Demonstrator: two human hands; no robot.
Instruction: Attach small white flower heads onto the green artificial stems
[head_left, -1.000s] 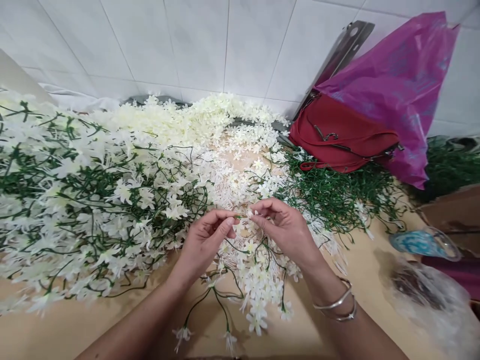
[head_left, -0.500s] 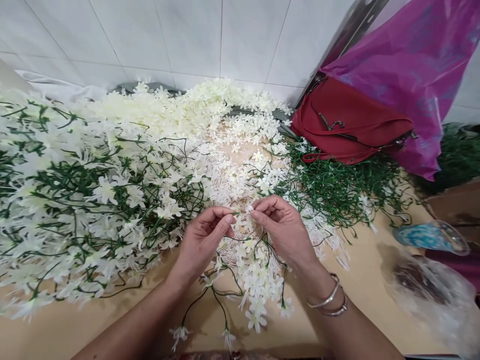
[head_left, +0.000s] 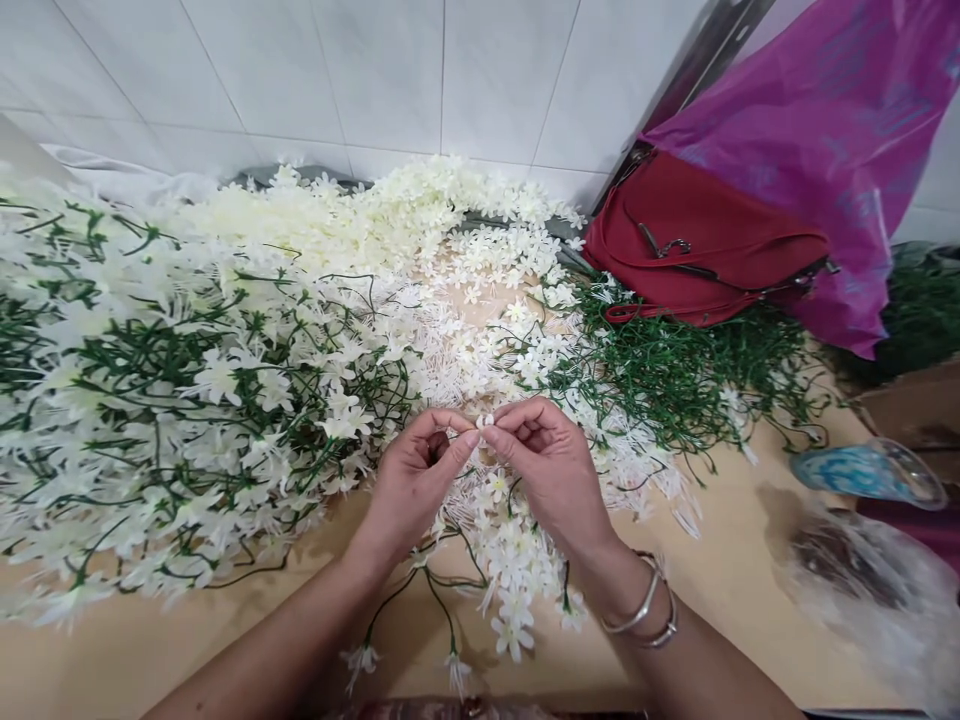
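Note:
Both hands meet at the middle of the table, fingertips touching around a small white artificial flower [head_left: 485, 421]. My right hand [head_left: 544, 455] pinches the flower between thumb and forefinger. My left hand [head_left: 424, 465] is pinched closed on a thin green stem, whose tip is now mostly hidden by the fingers. Beneath them lie loose white blossoms [head_left: 514, 570] and a green stem branch [head_left: 431, 575] with flowers at its ends. White stringy pieces [head_left: 450, 370] are spread just beyond the fingers.
A big heap of white flowers on green stems [head_left: 187, 400] fills the left. Pale loose blossoms [head_left: 390, 210] lie by the tiled wall. At right are bare green stems [head_left: 675, 380], a red handbag [head_left: 697, 240], a purple plastic bag [head_left: 825, 120], a blue-patterned cup [head_left: 862, 470] and a clear bag [head_left: 877, 590].
My hands have come together. The right hand has moved left with the flower, and the gap between it and the stem in my left fingers has closed.

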